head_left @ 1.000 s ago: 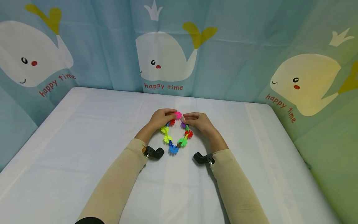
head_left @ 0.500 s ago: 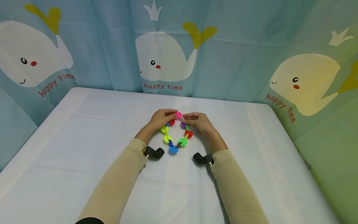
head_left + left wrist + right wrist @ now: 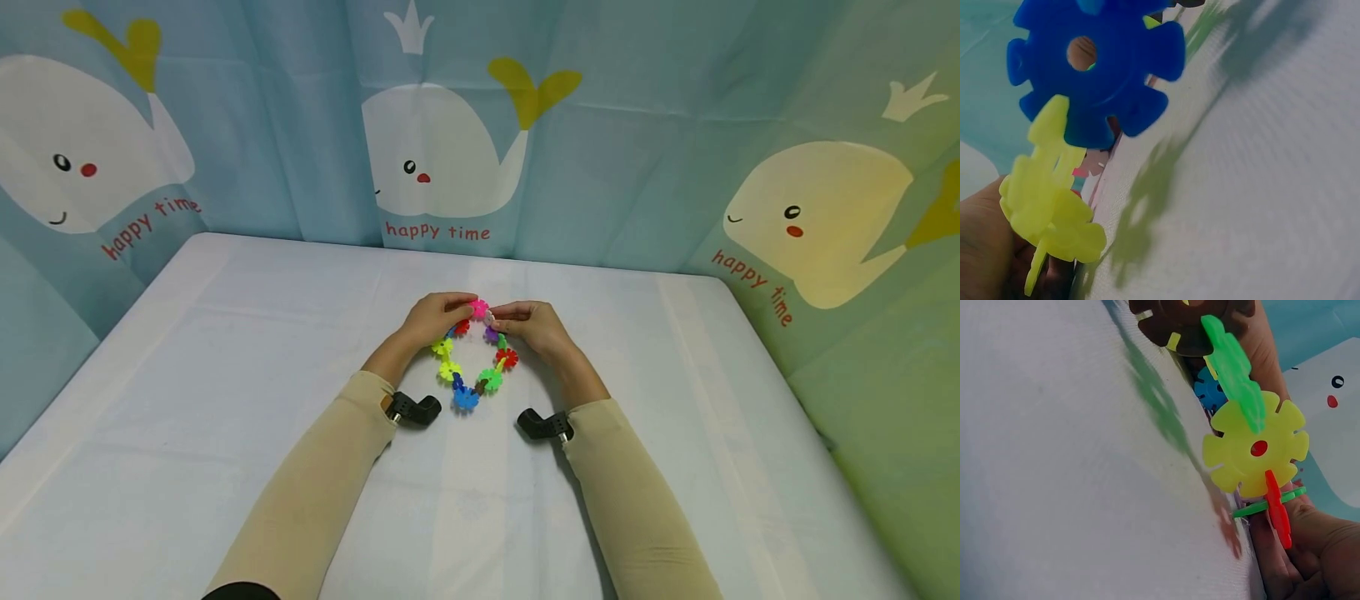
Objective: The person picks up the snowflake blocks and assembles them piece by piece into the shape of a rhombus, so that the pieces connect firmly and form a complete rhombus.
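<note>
Interlocking plastic snowflake discs form a colourful loop standing over the white tabletop in the head view. At its far end my left hand (image 3: 431, 318) pinches a pink snowflake disc (image 3: 479, 309). Just to the right, the fingers of my right hand (image 3: 534, 325) pinch a white snowflake disc (image 3: 489, 318) beside the pink one. A light blue disc (image 3: 466, 400) marks the loop's near end. Close to the left wrist camera are a dark blue disc (image 3: 1119, 75) and a yellow disc (image 3: 1047, 206). The right wrist view has a brown disc (image 3: 1179, 331), a green disc (image 3: 1232, 369) and a red disc (image 3: 1277, 509). Fingers partly hide the far joints.
A white cloth covers the table (image 3: 225, 400). Behind and around it hangs a blue-green curtain (image 3: 645, 183) printed with whales. Black wrist cameras sit on both cuffs, the left camera (image 3: 416, 409) and the right camera (image 3: 542, 423), near the loop's sides.
</note>
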`<act>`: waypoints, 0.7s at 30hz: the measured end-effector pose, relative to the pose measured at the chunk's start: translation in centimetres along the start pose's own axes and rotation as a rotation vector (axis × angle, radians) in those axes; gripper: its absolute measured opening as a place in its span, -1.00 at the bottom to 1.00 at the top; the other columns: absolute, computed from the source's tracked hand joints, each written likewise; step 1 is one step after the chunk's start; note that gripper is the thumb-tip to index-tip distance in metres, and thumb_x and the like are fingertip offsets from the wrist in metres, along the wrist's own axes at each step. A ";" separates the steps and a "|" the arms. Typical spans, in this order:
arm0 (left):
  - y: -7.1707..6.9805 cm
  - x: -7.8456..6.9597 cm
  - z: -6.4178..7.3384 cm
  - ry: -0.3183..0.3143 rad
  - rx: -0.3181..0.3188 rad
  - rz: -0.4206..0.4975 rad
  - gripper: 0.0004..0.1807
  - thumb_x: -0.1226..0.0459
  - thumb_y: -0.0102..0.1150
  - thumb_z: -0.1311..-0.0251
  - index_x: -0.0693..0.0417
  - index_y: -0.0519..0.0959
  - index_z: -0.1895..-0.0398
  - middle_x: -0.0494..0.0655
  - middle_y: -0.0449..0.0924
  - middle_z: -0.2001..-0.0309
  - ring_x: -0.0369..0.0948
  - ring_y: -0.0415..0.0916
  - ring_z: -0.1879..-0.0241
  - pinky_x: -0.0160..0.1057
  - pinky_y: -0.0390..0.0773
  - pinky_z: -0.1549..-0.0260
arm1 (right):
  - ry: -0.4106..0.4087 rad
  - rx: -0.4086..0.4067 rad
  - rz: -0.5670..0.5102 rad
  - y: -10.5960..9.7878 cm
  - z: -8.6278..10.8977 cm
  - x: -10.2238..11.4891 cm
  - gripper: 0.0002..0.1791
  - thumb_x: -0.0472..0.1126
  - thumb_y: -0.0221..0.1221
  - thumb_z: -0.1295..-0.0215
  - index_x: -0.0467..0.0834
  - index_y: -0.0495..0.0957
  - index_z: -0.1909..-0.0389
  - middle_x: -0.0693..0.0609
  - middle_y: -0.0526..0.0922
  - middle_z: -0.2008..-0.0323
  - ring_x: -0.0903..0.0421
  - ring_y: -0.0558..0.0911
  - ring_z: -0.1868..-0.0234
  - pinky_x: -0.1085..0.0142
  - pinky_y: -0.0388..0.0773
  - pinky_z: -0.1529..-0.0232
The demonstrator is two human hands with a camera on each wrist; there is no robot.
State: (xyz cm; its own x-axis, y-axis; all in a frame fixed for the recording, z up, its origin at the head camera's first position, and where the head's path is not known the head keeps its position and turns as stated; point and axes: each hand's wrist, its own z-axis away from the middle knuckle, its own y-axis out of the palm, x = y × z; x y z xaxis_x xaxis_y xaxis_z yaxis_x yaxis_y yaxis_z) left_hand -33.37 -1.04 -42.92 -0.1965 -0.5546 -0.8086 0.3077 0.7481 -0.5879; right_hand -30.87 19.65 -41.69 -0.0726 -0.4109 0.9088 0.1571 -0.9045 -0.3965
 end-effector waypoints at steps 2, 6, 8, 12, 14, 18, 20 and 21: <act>0.0 0.0 0.0 -0.002 0.003 -0.002 -0.56 0.03 0.00 -0.45 -0.14 0.49 -0.33 -0.06 0.45 -0.34 -0.06 0.30 -0.38 0.00 0.24 -0.38 | 0.003 -0.008 -0.001 0.0 0.0 0.0 -0.68 -0.24 0.33 -0.24 -0.27 0.68 0.00 -0.13 0.74 0.06 0.18 0.63 0.06 0.24 0.48 -0.18; 0.0 -0.1 0.1 -0.006 0.008 0.000 -0.56 0.03 0.00 -0.45 -0.14 0.48 -0.33 -0.06 0.44 -0.34 -0.06 0.30 -0.38 0.01 0.24 -0.39 | 0.002 -0.008 -0.010 0.1 0.0 0.1 -0.68 -0.25 0.33 -0.24 -0.26 0.67 0.00 -0.15 0.72 0.03 0.09 0.62 -0.03 0.21 0.47 -0.21; -0.1 -0.2 0.3 -0.010 0.009 0.005 -0.56 0.05 0.00 -0.45 -0.13 0.49 -0.33 -0.05 0.44 -0.34 -0.06 0.29 -0.38 0.01 0.23 -0.39 | -0.003 -0.006 -0.013 0.1 0.1 0.2 -0.67 -0.25 0.33 -0.24 -0.26 0.67 -0.01 -0.16 0.71 0.01 0.06 0.62 -0.05 0.19 0.46 -0.23; -0.2 -0.4 0.4 -0.013 0.012 0.000 -0.57 0.06 -0.02 -0.46 -0.12 0.48 -0.33 -0.05 0.43 -0.35 -0.06 0.28 -0.39 0.01 0.21 -0.40 | -0.004 -0.010 -0.013 0.2 0.1 0.2 -0.65 -0.23 0.35 -0.22 -0.23 0.67 -0.02 -0.15 0.71 0.00 0.08 0.64 -0.04 0.21 0.48 -0.21; -0.2 -0.4 0.4 -0.013 0.016 -0.010 -0.57 0.06 -0.03 -0.47 -0.13 0.47 -0.34 -0.05 0.43 -0.35 -0.06 0.27 -0.40 0.01 0.21 -0.40 | -0.004 -0.016 -0.014 0.2 0.0 0.2 -0.65 -0.22 0.36 -0.21 -0.23 0.67 -0.02 -0.14 0.71 0.00 0.10 0.65 -0.03 0.24 0.52 -0.17; -0.2 -0.4 0.3 -0.006 0.021 -0.029 -0.56 0.05 -0.06 -0.49 -0.12 0.45 -0.36 -0.05 0.43 -0.35 -0.06 0.28 -0.40 0.00 0.22 -0.40 | -0.009 -0.020 -0.036 0.3 -0.2 0.0 -0.61 -0.22 0.38 -0.18 -0.23 0.66 -0.04 -0.12 0.70 -0.02 0.09 0.66 -0.05 0.32 0.57 -0.11; -0.2 -0.3 0.2 0.002 0.021 -0.037 -0.55 0.05 -0.08 -0.49 -0.12 0.44 -0.36 -0.05 0.43 -0.35 -0.07 0.27 -0.40 0.00 0.21 -0.40 | -0.013 -0.024 -0.041 0.3 -0.3 -0.1 -0.60 -0.22 0.39 -0.17 -0.23 0.66 -0.04 -0.11 0.70 -0.02 0.09 0.64 -0.10 0.32 0.56 -0.12; -0.2 -0.3 0.2 0.005 0.021 -0.040 -0.55 0.05 -0.08 -0.49 -0.12 0.44 -0.36 -0.05 0.43 -0.35 -0.07 0.27 -0.40 0.00 0.21 -0.40 | -0.017 -0.024 -0.042 0.4 -0.4 -0.2 -0.60 -0.21 0.40 -0.17 -0.23 0.67 -0.04 -0.11 0.70 -0.03 0.08 0.63 -0.12 0.31 0.55 -0.14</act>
State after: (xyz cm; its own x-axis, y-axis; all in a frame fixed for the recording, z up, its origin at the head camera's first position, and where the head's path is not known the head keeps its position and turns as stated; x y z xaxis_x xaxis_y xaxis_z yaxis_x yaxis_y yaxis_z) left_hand -33.18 -1.07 -42.55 -0.2138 -0.5818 -0.7847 0.3194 0.7175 -0.6190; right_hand -31.19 19.36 -42.04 -0.0617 -0.3712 0.9265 0.1303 -0.9233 -0.3612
